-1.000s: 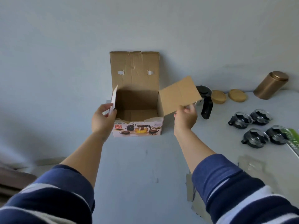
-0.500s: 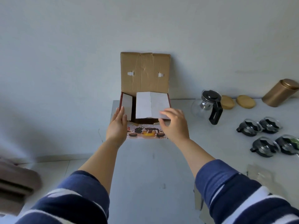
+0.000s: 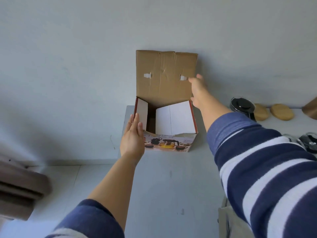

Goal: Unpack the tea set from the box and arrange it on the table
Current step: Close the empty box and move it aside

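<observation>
The box [image 3: 169, 141] stands on the table [image 3: 163, 186] against the wall, teapot [image 3: 242, 105] and two lids [image 3: 281, 112] to its right.

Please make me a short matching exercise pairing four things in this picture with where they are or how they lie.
Things:
1. left hand
2. right hand
3. wooden lids
4. right side flap

States:
A. folded down into the box
B. at the tall back flap's right edge
C. flat against the left side flap
D. on the table, far right

Pairs: 1-C, 2-B, 3-D, 4-A
</observation>
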`<state>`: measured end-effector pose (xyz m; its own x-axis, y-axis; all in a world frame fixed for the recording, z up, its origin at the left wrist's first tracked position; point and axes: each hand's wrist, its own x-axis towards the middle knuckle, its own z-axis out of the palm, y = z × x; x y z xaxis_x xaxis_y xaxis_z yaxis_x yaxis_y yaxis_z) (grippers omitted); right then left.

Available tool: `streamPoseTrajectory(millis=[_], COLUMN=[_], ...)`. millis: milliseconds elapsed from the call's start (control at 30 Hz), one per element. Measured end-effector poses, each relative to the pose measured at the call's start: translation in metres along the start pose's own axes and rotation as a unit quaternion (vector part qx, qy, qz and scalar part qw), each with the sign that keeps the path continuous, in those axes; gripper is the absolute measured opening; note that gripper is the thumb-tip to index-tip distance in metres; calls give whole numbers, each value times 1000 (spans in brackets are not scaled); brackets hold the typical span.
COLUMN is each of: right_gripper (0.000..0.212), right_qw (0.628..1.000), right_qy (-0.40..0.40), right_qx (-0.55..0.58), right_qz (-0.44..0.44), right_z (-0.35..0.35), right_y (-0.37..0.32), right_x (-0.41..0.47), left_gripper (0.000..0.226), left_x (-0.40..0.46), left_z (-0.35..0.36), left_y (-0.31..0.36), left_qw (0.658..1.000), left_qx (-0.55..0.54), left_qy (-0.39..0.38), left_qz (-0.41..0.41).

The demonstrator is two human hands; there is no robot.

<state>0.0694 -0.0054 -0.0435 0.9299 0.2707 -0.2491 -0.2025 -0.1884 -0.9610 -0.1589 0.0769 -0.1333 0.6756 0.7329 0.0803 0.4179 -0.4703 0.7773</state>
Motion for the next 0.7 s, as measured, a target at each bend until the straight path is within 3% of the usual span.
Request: streamPoseTrajectory(millis=[167,233,300,367,467,600,700], right_gripper=[52,54,49,61,57,41,33], right_qw=[994,994,993,989,985,959,927], right_qy=[42,60,35,13,31,62,73], right_qx=[-33,1,48,56,-13,-150,-251], right_qz=[-98,-93,-106,-136,-168,-234,-269], right_z=[-6,-13,-19,-27,-36,-42,-49], right_y=[7,14,21,33,52,72,88], right_x=[-21,-43,-68,-88,-112,-124,-122], left_gripper=[50,49,47,47,54,82,78], left_x=[0,0,4,10,12,4,-2], left_z=[-1,-1,-3,-7,-15,-26,-31], left_y=[11,13,12,12,14,17,13], left_qw=[1000,999,997,993,991,985,991], left_qx=[13,-1,-43,-86,-112,-170,-132], left_qy=[-11,-19,-39,-51,-47,-15,-23], left_qz=[-20,-25,-41,-55,-50,-38,7])
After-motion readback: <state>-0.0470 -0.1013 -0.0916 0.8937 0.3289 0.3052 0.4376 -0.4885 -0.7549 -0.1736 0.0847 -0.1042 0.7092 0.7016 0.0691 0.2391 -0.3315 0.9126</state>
